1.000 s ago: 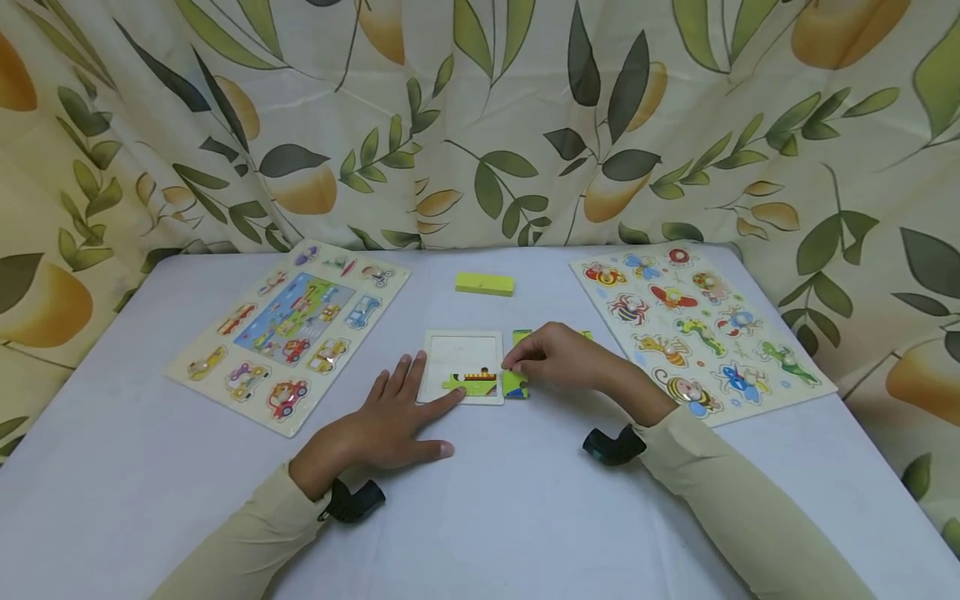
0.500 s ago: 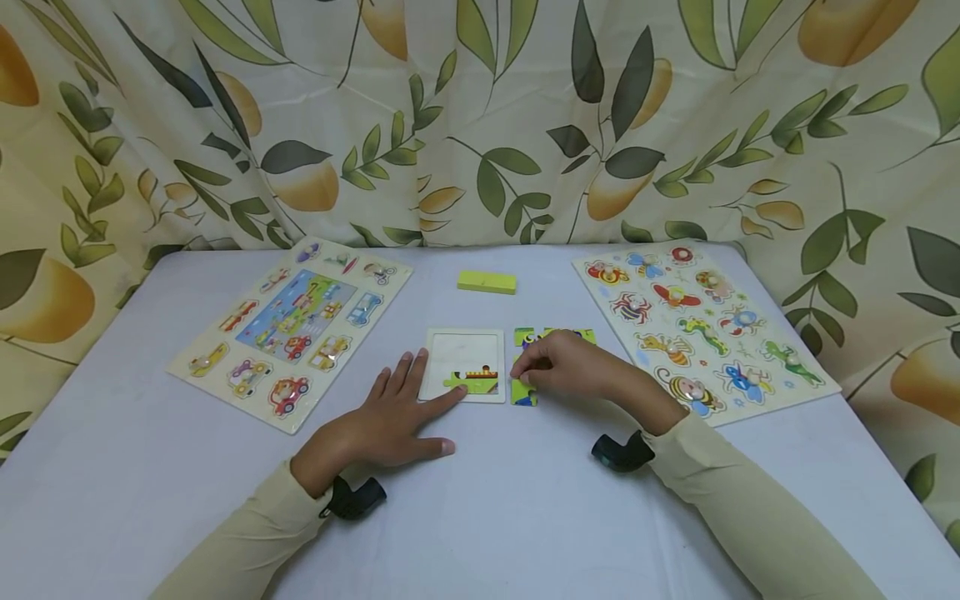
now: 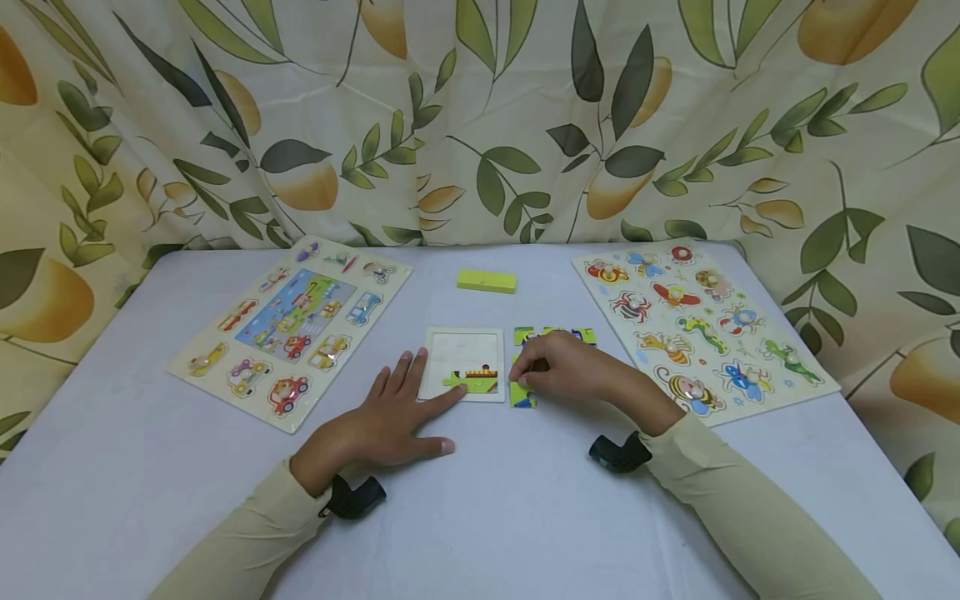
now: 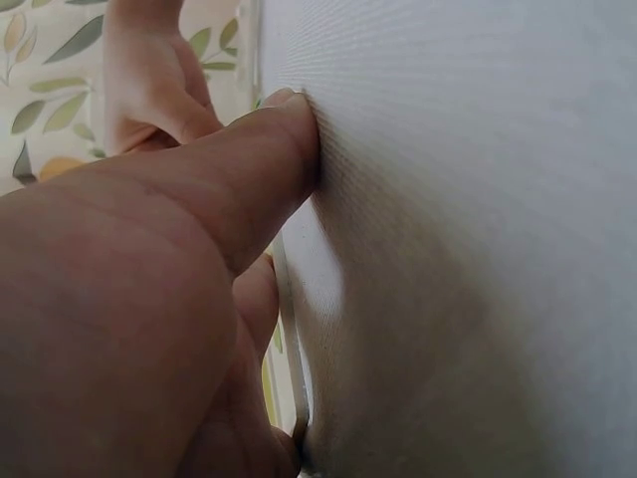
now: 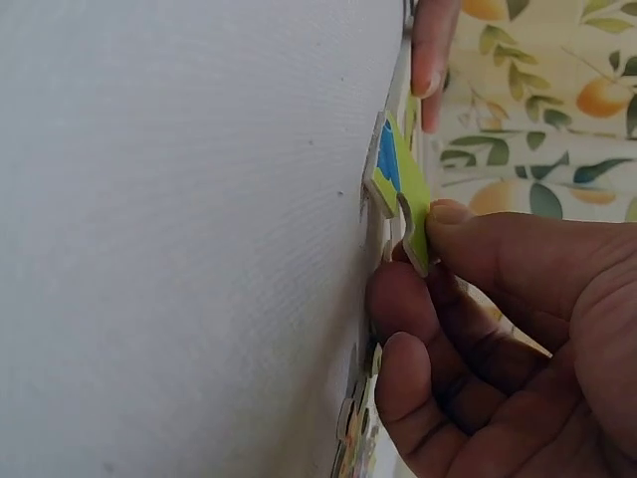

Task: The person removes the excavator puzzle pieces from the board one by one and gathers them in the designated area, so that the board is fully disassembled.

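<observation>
A small white puzzle frame lies mid-table with joined green puzzle pieces along its bottom edge. My left hand lies flat with fingers spread, its fingertips on the frame's left side and the index finger over the joined pieces. Just right of the frame, my right hand pinches a green and blue puzzle piece between thumb and fingers, seen tilted in the right wrist view. More loose puzzle pieces lie behind the right hand, partly hidden by it.
A yellow-green block lies behind the frame. At the left is a vehicle peg board; at the right, an insect peg board. The white cloth-covered table meets a leaf-patterned curtain at the back.
My right hand has drawn slightly right, away from the frame's edge, with the puzzle piece still pinched. The left hand stays in place on the frame.
</observation>
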Tool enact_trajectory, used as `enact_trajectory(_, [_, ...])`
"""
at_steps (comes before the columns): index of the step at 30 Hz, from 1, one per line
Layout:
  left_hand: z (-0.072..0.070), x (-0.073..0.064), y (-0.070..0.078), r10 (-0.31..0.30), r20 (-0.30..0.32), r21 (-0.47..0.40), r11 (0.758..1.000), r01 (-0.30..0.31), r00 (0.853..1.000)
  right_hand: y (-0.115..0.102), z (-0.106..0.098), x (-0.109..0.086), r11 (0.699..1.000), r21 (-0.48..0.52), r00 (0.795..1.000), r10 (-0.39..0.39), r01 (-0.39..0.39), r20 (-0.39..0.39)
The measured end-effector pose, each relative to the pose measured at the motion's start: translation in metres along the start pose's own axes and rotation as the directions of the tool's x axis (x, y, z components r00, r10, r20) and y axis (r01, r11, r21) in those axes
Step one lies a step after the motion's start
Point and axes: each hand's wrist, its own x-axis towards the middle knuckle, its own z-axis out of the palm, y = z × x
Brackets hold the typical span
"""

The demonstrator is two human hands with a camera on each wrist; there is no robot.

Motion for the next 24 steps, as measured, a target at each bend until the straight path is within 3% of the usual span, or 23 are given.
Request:
enact_trajectory(15, [-0.0003, -0.0011, -0.0011, 0.002, 0.002, 0.008, 1.000, -0.002, 1.000, -0.0027, -0.0021, 0.0011, 0.998, -0.002, 0.998, 0.056, -0.056, -0.019])
enact_trajectory(24, [-0.0074, -0.0017, 0.0034, 0.011, -0.008, -0.068, 0.998, -0.012, 1.000, -0.0064, -0.0051, 0.0039, 0.996, 0.036, 0.997, 0.079, -0.078, -0.026])
